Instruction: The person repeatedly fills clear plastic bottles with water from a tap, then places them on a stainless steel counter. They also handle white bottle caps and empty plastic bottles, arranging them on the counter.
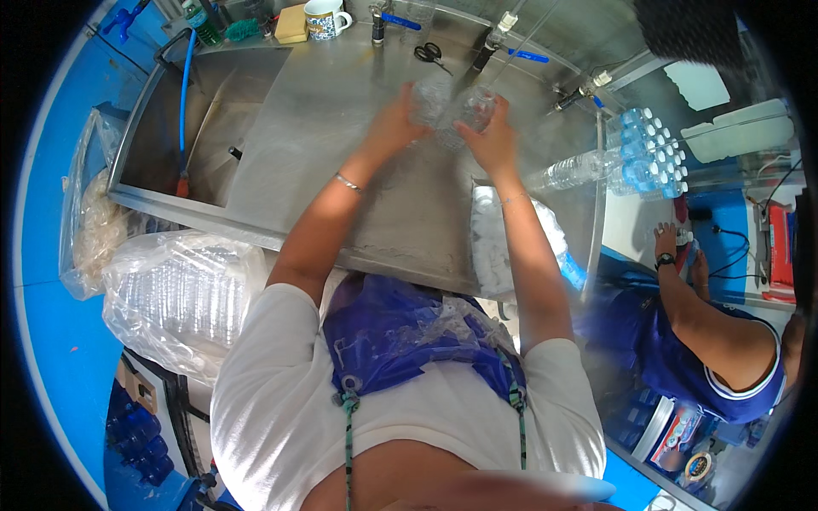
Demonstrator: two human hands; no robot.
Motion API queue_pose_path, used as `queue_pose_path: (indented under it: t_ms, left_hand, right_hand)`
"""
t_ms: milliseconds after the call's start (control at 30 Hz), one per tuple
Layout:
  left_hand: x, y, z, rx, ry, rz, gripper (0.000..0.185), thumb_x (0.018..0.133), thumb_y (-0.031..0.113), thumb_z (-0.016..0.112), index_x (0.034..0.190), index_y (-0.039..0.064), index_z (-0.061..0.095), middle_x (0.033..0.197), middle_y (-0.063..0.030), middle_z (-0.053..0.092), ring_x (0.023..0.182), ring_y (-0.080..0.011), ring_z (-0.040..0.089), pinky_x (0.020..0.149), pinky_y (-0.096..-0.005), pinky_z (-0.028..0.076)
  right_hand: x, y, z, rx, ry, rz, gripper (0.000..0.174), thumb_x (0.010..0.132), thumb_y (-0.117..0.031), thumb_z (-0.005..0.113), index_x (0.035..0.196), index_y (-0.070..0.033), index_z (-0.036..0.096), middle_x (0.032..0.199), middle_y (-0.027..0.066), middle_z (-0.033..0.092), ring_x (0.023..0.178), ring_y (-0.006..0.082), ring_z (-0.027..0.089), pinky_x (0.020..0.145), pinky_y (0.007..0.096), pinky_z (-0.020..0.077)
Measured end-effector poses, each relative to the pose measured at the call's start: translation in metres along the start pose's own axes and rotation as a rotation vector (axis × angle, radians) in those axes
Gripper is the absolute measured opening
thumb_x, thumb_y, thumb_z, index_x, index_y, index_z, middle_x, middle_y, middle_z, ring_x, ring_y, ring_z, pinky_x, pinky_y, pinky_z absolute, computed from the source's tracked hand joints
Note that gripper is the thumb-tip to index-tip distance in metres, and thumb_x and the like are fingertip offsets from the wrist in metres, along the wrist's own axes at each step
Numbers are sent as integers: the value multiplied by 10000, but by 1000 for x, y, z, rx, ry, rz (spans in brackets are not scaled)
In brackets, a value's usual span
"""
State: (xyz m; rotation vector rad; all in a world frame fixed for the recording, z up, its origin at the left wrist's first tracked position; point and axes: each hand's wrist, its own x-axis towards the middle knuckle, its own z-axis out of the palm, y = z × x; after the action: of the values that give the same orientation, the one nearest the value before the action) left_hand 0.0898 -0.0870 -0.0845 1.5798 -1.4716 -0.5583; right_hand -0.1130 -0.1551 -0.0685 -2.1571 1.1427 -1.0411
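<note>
Over the stainless steel counter point(307, 147), my left hand point(397, 121) grips a clear plastic bottle point(431, 99). My right hand point(492, 137) holds another clear plastic bottle point(474, 110) close beside it. Both bottles are somewhat blurred, and I cannot tell whether they touch. Black-handled scissors point(432, 56) lie just beyond them, near a valve with a blue lever point(489, 51). Below my right forearm is a white bag point(491, 236) with white contents, which I cannot make out clearly.
A sink point(198, 128) with a blue hose point(185, 102) is at the left. A mug point(326, 19) and sponge point(292, 24) stand at the back. Capped water bottles point(645, 153) stand at the right, near a co-worker's hand point(665, 239). Bagged empty bottles point(185, 294) sit lower left.
</note>
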Motion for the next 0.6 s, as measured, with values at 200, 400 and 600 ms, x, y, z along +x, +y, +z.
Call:
queue_pose_path:
  t_ms: [200, 400, 600]
  left_hand:
    - [-11, -33, -30, 112, 108, -176, 1022, 641, 243, 854, 1425, 14, 240, 1094, -243, 632, 1095, -422, 572, 947, -450, 449]
    - [-43, -9, -29, 675, -235, -42, 467, 768, 281, 740, 1102, -17, 607, 957, -234, 670, 896, -395, 646, 801, -449, 504]
    - [-79, 77, 115, 58, -590, 537, 99, 738, 146, 622, 723, 51, 643, 762, -155, 632, 724, -335, 617, 676, -433, 491]
  right_hand:
    - [18, -18, -7, 69, 30, -197, 731, 737, -276, 809, 1310, -47, 417, 1095, 144, 634, 950, 290, 640, 831, 367, 502]
    - [47, -27, -44, 189, -199, 54, 657, 693, -277, 843, 1236, -80, 530, 1063, 113, 650, 964, 250, 645, 851, 361, 501]
    - [53, -38, -58, -67, -115, 43, 636, 697, -265, 840, 1228, -87, 537, 1085, 131, 675, 980, 247, 661, 854, 365, 515]
